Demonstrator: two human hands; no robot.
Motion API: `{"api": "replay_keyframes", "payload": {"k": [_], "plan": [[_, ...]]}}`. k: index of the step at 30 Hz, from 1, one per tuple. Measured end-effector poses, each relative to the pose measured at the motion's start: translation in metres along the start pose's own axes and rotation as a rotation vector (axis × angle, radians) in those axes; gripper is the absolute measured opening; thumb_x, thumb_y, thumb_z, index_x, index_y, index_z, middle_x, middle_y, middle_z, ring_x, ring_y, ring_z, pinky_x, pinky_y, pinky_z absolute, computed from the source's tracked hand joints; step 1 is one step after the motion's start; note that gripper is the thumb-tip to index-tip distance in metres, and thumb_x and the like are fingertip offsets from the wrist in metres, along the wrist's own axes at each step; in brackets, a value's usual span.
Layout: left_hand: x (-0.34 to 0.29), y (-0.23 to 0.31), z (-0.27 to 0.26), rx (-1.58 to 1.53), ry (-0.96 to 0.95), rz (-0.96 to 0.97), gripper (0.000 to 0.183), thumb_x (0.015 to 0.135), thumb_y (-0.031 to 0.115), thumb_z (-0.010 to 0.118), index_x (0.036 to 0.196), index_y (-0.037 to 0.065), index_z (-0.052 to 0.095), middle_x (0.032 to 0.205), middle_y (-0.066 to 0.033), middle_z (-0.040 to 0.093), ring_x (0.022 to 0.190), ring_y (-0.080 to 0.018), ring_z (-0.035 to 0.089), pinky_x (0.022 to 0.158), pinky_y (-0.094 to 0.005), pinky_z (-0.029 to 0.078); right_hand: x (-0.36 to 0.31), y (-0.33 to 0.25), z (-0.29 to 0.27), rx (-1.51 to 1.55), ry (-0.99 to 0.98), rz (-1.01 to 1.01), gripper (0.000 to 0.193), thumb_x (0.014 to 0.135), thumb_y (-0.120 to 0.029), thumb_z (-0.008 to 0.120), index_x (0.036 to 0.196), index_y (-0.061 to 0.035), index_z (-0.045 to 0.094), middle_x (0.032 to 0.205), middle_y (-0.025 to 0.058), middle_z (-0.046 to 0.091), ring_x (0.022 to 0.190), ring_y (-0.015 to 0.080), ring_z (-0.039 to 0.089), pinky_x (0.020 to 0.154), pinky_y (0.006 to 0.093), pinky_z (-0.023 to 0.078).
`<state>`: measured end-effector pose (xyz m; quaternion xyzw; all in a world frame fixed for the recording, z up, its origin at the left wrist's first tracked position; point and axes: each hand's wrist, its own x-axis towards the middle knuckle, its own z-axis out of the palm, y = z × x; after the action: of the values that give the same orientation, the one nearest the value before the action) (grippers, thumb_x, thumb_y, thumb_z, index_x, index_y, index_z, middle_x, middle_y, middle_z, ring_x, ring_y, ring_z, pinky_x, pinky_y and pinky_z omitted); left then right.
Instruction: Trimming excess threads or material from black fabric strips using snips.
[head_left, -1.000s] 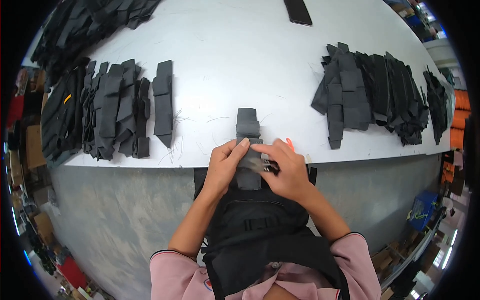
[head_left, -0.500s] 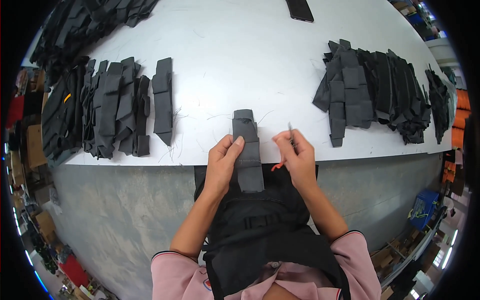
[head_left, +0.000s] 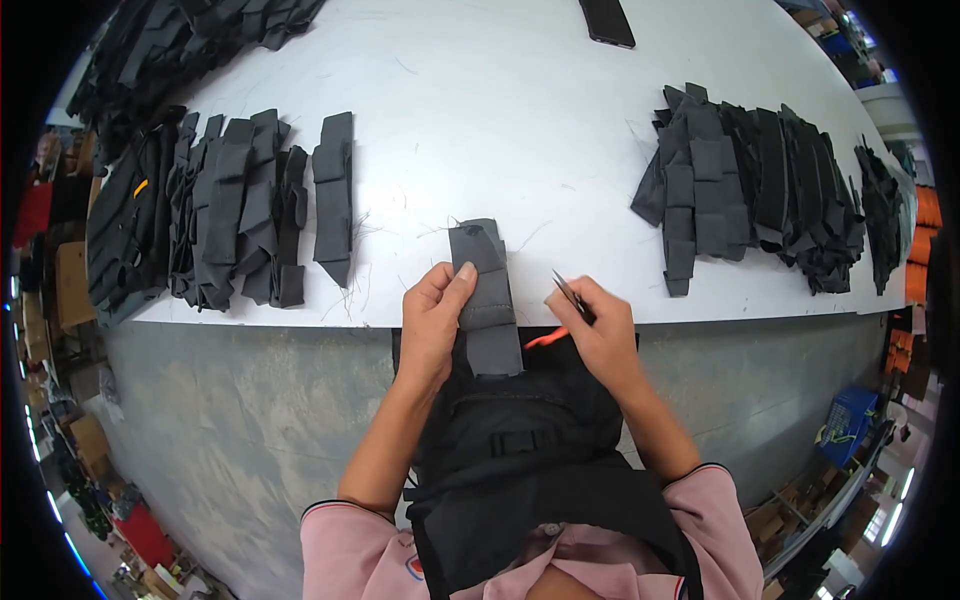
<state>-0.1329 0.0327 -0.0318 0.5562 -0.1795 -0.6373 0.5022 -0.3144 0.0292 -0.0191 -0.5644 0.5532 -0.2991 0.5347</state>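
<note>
My left hand pinches a dark grey folded fabric strip by its left edge, thumb on top. The strip lies lengthwise over the table's front edge, tilted a little, with its lower end above my black apron. Loose threads stick out near its upper end. To the right of the strip, my right hand is closed around a small pair of dark thread snips. Their pointed tips face up and left, apart from the fabric. An orange ribbon hangs below that hand.
Stacks of similar grey strips lie at the left of the white table, with one single strip beside them. More strips are piled at the right. A dark heap and a black phone are farther back.
The strip has shifted slightly left and tilted, along with my left hand. In my right hand the snips have turned so their tips point more to the left, and the orange ribbon has swung left.
</note>
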Motion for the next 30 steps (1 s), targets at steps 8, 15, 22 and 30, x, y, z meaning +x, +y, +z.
{"api": "replay_keyframes", "payload": {"k": [8,15,22,30], "plan": [[0.006,-0.005,-0.007,0.003,-0.012,0.028,0.021,0.092,0.017,0.057,0.074,0.007,0.056,0.067,0.0085,0.048,0.061,0.0003,0.035,0.054,-0.0173,0.029,-0.008,-0.003,0.007,-0.125,0.043,-0.245,0.025,0.075,-0.005,0.069,0.098,-0.0041,0.057,0.08,0.0075,0.058,0.064,0.0151,0.058,0.058,0.0245,0.046],[-0.001,-0.003,-0.004,0.058,-0.022,0.133,0.021,0.093,0.018,0.057,0.076,0.006,0.057,0.066,0.0094,0.047,0.06,0.0007,0.034,0.052,-0.0171,0.027,-0.002,-0.007,0.007,-0.259,0.092,-0.509,0.023,0.074,-0.004,0.069,0.095,-0.0041,0.06,0.078,0.0084,0.06,0.059,0.0196,0.058,0.053,0.0268,0.045],[-0.002,0.0,-0.002,0.088,0.005,0.13,0.022,0.092,0.018,0.058,0.074,0.005,0.056,0.065,0.0102,0.044,0.06,0.001,0.031,0.051,-0.0175,0.024,-0.009,-0.007,0.008,-0.271,0.183,-0.526,0.021,0.073,-0.005,0.07,0.092,-0.0043,0.062,0.075,0.0065,0.059,0.055,0.0201,0.055,0.05,0.028,0.042],[0.0,-0.002,-0.007,0.227,-0.029,0.145,0.022,0.091,0.02,0.059,0.075,0.004,0.058,0.06,0.0116,0.04,0.055,0.001,0.028,0.048,-0.0193,0.021,-0.011,-0.008,0.01,-0.349,0.141,-0.489,0.022,0.073,-0.005,0.07,0.094,-0.0034,0.062,0.077,0.0081,0.06,0.059,0.0196,0.057,0.052,0.0276,0.043]]}}
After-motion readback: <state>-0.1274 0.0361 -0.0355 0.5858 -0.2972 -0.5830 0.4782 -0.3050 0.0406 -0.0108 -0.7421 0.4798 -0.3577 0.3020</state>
